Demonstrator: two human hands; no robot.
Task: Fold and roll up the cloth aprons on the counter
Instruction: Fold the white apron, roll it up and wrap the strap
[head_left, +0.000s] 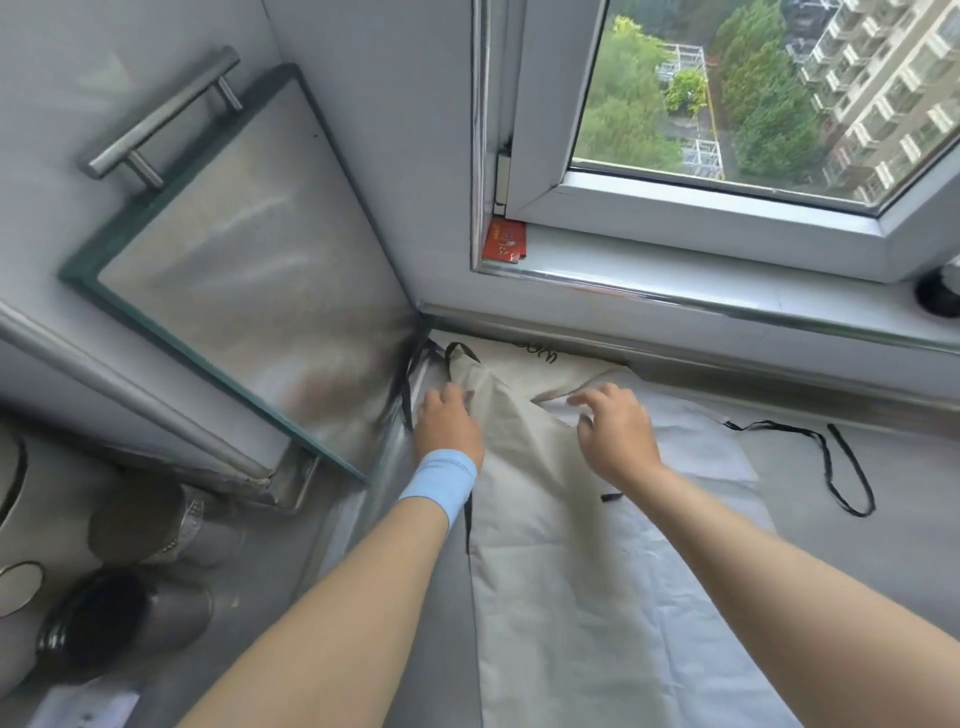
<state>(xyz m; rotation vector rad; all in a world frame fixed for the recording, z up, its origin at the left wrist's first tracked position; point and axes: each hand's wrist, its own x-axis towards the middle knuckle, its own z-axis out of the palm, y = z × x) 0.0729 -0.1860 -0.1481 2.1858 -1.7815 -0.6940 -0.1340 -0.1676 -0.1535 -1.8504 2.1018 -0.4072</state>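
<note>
A beige apron lies folded lengthwise on a white apron spread over the grey surface below a window, its top reaching the sill wall. The left hand, a blue band on its wrist, presses palm-down on the beige cloth's left edge; the right hand rests with loosely curled, unclenched fingers at the fold, gripping nothing visible. Black ties trail right; metal cups stand at left.
</note>
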